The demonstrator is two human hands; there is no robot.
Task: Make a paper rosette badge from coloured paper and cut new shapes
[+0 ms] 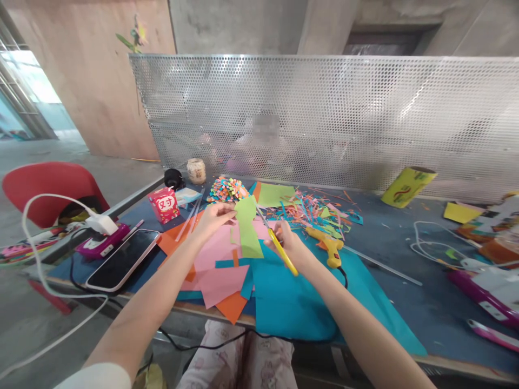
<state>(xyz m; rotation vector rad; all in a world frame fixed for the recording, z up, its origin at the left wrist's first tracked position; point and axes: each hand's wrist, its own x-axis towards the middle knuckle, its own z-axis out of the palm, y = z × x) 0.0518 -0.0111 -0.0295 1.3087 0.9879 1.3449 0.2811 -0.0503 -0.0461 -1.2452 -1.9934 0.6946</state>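
My left hand (219, 219) pinches the left edge of a lime-green sheet (248, 232), which looks like paper or felt and has an uneven outline. In my right hand (288, 243) is a pair of scissors (283, 252) with yellow handles, its blades pointing up and left at the sheet's right edge. Whether the blades touch the sheet I cannot tell. Beneath lie pink sheets (219, 251), orange pieces (232, 308) and a large blue sheet (292, 302). Behind the sheet rests a multicoloured fringed bundle (227, 189).
A yellow glue gun (329, 246) and shredded strips (320, 213) lie right of my hands. Leftward are a phone (124, 259), a red box (164, 205) and a purple power strip (101, 243). A perforated metal panel (324, 113) closes the back; a yellow tube (407, 186) leans there.
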